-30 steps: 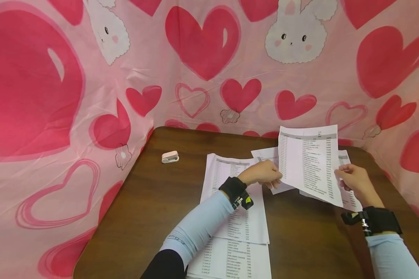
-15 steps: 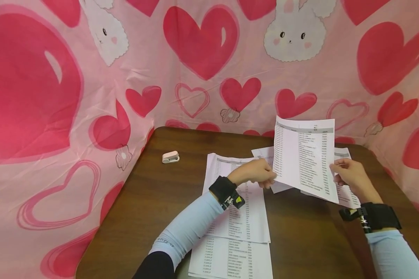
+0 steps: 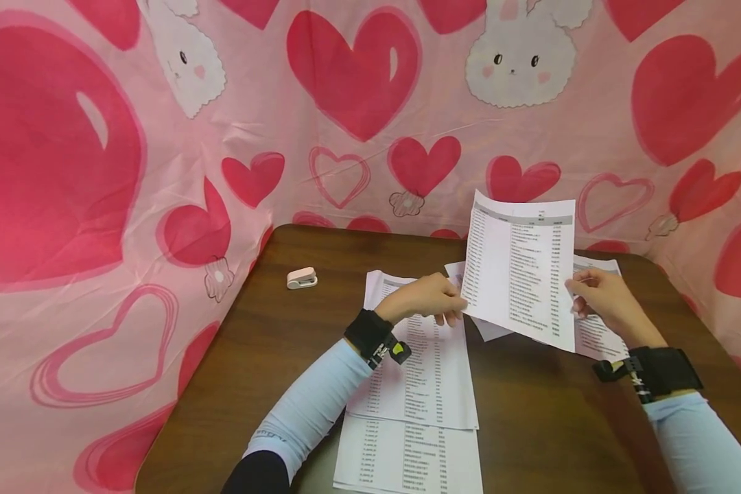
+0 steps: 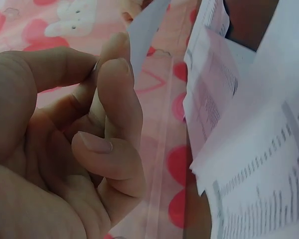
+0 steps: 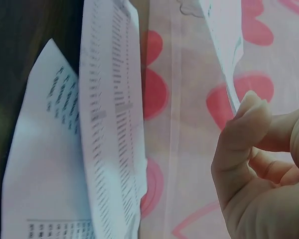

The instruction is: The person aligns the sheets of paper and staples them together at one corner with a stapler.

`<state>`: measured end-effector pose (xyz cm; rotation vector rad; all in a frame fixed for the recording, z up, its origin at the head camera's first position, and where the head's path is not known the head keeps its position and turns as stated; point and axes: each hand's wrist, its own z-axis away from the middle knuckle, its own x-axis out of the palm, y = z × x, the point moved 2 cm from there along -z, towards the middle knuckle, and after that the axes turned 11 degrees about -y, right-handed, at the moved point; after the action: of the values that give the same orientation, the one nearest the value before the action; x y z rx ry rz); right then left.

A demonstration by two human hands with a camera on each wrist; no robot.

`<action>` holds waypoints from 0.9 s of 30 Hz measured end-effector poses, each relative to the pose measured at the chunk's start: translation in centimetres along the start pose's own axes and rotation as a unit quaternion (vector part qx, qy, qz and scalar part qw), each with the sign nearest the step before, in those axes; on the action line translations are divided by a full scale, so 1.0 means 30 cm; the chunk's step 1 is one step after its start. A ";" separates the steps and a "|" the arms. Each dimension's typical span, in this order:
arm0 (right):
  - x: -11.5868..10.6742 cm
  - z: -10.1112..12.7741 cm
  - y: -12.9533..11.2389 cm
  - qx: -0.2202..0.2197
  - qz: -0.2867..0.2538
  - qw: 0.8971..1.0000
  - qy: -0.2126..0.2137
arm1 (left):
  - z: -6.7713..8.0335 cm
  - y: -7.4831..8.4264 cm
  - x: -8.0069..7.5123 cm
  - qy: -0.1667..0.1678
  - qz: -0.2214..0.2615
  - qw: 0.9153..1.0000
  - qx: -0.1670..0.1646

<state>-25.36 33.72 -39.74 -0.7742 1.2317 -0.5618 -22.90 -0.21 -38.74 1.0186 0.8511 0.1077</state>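
Observation:
A printed sheet of paper (image 3: 519, 267) is held up above the table, tilted toward the head camera. My left hand (image 3: 425, 299) pinches its lower left edge between thumb and fingers. On the opposite edge, my right hand (image 3: 602, 302) grips the paper between thumb and index finger, as the right wrist view shows. Beneath my left forearm lies a stack of printed sheets (image 3: 416, 384), with its lower layer sticking out toward the front. More loose sheets (image 3: 595, 336) lie under and behind the raised paper, which partly hides them.
A small pink and white stapler (image 3: 301, 278) sits on the brown wooden table (image 3: 272, 329) at the far left. Behind the table hangs a pink cloth (image 3: 358, 171) printed with hearts and rabbits. Both wrists wear black camera straps.
Both hands have carried the sheet leftward and slightly upward, off the loose sheets on the right toward the stack. The stapler and the papers on the table stay put.

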 end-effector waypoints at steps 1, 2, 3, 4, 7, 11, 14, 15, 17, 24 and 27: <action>0.003 -0.004 -0.009 -0.004 -0.001 1.000 -0.002 | 0.008 -0.007 -0.004 0.004 0.004 1.000 0.000; 0.006 -0.007 -0.018 -0.009 -0.002 1.000 -0.003 | 0.017 -0.013 -0.007 0.007 0.008 1.000 0.000; 0.009 -0.009 -0.027 -0.013 -0.006 1.000 -0.006 | 0.025 -0.020 -0.010 0.009 0.012 1.000 0.002; 0.013 -0.010 -0.036 -0.016 -0.009 1.000 -0.009 | 0.033 -0.027 -0.012 0.011 0.016 1.000 0.004; 0.026 -0.013 -0.058 -0.023 -0.013 1.000 -0.016 | 0.057 -0.048 -0.020 0.014 0.021 1.000 0.002; 0.053 -0.016 -0.081 -0.030 -0.014 0.999 -0.025 | 0.091 -0.083 -0.036 0.018 0.022 1.000 -0.001; 0.074 -0.017 -0.092 -0.036 -0.020 0.999 -0.030 | 0.115 -0.110 -0.046 0.014 0.013 1.000 -0.002; 0.081 -0.017 -0.096 -0.039 -0.023 0.998 -0.032 | 0.122 -0.118 -0.049 0.012 0.009 1.000 -0.002; 0.094 -0.018 -0.103 -0.045 -0.030 0.998 -0.034 | 0.134 -0.135 -0.052 0.007 0.005 1.000 0.000; 0.136 -0.019 -0.129 -0.059 -0.028 0.997 -0.047 | 0.198 -0.175 -0.071 -0.006 -0.017 1.000 0.014; 0.156 -0.012 -0.143 -0.060 -0.032 0.996 -0.053 | 0.225 -0.190 -0.081 -0.017 -0.019 0.999 0.021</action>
<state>-24.39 27.44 -39.32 -0.9363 1.1531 -0.4967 -21.72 -9.18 -40.17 1.0397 0.8439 0.0410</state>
